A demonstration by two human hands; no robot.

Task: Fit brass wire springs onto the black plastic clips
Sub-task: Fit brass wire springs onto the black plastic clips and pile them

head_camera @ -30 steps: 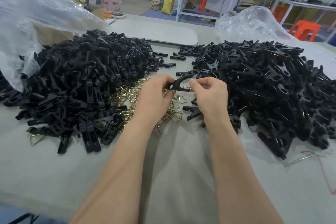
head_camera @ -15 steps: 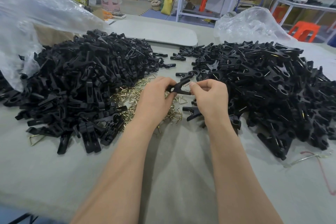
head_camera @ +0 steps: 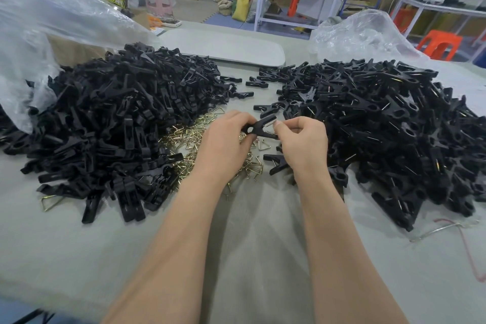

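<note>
My left hand point(head_camera: 223, 144) grips a black plastic clip point(head_camera: 260, 127) by its left end, held just above the table. My right hand point(head_camera: 302, 144) pinches at the clip's right, forked end, where a thin bit of wire shows between the jaws. Under both hands lies a scatter of brass wire springs point(head_camera: 189, 137). A large heap of black clip parts point(head_camera: 118, 129) fills the left side. Another heap of black clips point(head_camera: 389, 126), many with wire showing in them, fills the right.
The table is covered with a grey-green cloth point(head_camera: 249, 244). Clear plastic bags stand at the back left point(head_camera: 52, 13) and back right point(head_camera: 363, 34). A flat grey board point(head_camera: 226, 47) lies behind the heaps. A loose bent wire point(head_camera: 447, 229) lies at the right.
Both hands have stayed in place over the springs. The clip has turned slightly between my fingers, and my right fingers have shifted closer onto its forked end.
</note>
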